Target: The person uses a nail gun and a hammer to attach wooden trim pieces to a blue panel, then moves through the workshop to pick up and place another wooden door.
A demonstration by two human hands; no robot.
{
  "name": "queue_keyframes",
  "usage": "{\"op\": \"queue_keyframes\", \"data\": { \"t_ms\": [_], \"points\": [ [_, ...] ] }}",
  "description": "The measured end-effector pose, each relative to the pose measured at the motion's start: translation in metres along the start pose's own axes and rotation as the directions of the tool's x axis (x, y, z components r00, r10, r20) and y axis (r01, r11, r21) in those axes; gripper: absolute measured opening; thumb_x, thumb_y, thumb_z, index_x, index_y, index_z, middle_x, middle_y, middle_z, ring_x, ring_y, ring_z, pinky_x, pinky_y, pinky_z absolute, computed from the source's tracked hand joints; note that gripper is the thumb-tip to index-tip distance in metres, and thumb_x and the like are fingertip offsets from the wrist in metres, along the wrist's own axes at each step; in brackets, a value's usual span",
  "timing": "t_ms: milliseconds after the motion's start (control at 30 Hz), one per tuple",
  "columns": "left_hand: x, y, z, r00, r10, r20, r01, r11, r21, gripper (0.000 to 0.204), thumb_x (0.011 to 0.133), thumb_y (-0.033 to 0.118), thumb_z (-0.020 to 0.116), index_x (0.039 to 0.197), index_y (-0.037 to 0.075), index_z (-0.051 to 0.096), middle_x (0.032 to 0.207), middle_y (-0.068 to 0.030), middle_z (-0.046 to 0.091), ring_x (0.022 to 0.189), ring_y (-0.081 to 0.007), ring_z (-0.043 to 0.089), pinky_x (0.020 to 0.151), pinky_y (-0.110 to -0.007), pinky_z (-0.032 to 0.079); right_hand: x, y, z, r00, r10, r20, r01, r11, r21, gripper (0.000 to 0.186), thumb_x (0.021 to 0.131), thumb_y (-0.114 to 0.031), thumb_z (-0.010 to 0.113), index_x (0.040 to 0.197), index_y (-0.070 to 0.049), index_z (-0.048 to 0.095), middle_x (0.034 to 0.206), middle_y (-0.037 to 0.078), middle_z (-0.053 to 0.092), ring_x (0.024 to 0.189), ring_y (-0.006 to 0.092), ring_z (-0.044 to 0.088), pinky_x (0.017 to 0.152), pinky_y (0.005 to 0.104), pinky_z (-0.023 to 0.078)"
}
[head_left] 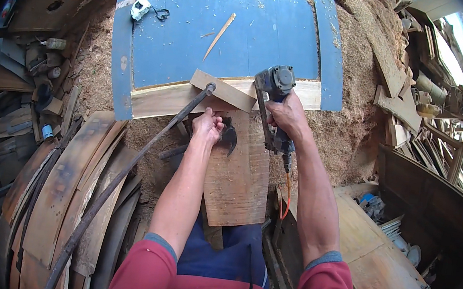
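Observation:
My right hand [288,117] grips a black pneumatic nail gun [276,83] by its handle. The gun's magazine side stands beside the right end of a short wooden block [229,92]. That block lies slantwise over a long pale wooden strip [162,99] along the near edge of a blue panel [217,21]. Just below the block, my left hand [208,124] has its fingers closed; what they hold, if anything, is hidden. A black claw hammer [232,140] is partly covered by that hand, over a wide board [236,185]. A long dark metal bar [124,172] reaches the block.
A white tape measure [140,9] and a thin wood splinter [220,36] lie on the panel. Curved planks [61,193] stack at left. An orange air hose [288,195] hangs from the gun. Sawdust [335,146] surrounds the panel; a wooden sheet [385,261] lies at right.

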State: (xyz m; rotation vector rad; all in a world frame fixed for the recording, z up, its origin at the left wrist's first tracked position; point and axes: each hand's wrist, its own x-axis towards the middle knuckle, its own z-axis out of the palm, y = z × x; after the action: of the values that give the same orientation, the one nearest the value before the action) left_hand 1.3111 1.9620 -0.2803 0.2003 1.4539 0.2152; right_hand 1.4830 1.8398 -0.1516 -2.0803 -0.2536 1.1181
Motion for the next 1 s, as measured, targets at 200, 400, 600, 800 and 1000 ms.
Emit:
{"op": "queue_keyframes", "data": {
  "t_ms": [200,400,600,800,1000],
  "points": [
    [0.007,0.0,-0.002,0.999,0.028,0.031,-0.029,0.999,0.041,0.024,0.101,0.025,0.043,0.096,0.002,0.049,0.08,-0.0112,0.06,0.051,-0.0115,0.045,0.039,-0.023,0.035,-0.004,0.012,0.0,1.0,-0.006,-0.005,0.006,0.999,0.036,0.043,0.072,-0.011,0.059,0.111,0.004,0.046,0.073,0.014,0.063,0.057,0.0201,0.064,0.055,0.0318,0.052],
    [0.006,0.001,-0.004,0.997,0.021,0.068,-0.025,0.998,0.061,0.024,0.101,0.025,0.042,0.097,0.002,0.047,0.08,-0.0109,0.057,0.05,-0.0116,0.043,0.038,-0.024,0.034,-0.038,0.03,0.004,0.999,0.039,-0.008,-0.038,0.989,0.142,0.038,0.074,-0.01,0.059,0.107,0.004,0.047,0.073,0.013,0.063,0.056,0.0189,0.064,0.052,0.0314,0.052],
    [0.009,-0.001,-0.006,0.998,0.045,0.054,-0.049,0.996,0.076,0.024,0.101,0.025,0.043,0.098,0.002,0.046,0.076,-0.0084,0.051,0.049,-0.0117,0.043,0.037,-0.024,0.034,-0.048,0.035,0.001,0.996,0.057,-0.063,-0.043,0.976,0.215,0.024,0.078,-0.013,0.061,0.096,0.003,0.056,0.06,0.008,0.06,0.05,0.0145,0.059,0.047,0.028,0.048],
    [0.01,0.0,-0.006,0.998,0.037,0.06,-0.042,0.997,0.07,0.023,0.101,0.024,0.043,0.096,0.002,0.046,0.073,-0.0069,0.049,0.048,-0.0113,0.042,0.037,-0.024,0.033,-0.032,0.019,-0.005,0.998,0.045,-0.044,-0.041,0.995,0.091,0.037,0.074,-0.013,0.062,0.105,0.003,0.049,0.071,0.011,0.064,0.055,0.0192,0.063,0.053,0.0324,0.052],
    [0.011,0.0,-0.008,0.996,0.052,0.066,-0.056,0.997,0.058,0.022,0.101,0.022,0.043,0.093,0.002,0.046,0.07,-0.004,0.044,0.048,-0.0111,0.041,0.037,-0.024,0.032,-0.044,0.034,0.007,0.994,0.074,-0.081,-0.076,0.997,-0.024,0.023,0.078,-0.015,0.061,0.094,0.002,0.057,0.067,0.007,0.061,0.051,0.0152,0.06,0.052,0.0297,0.049]
  ]
}}
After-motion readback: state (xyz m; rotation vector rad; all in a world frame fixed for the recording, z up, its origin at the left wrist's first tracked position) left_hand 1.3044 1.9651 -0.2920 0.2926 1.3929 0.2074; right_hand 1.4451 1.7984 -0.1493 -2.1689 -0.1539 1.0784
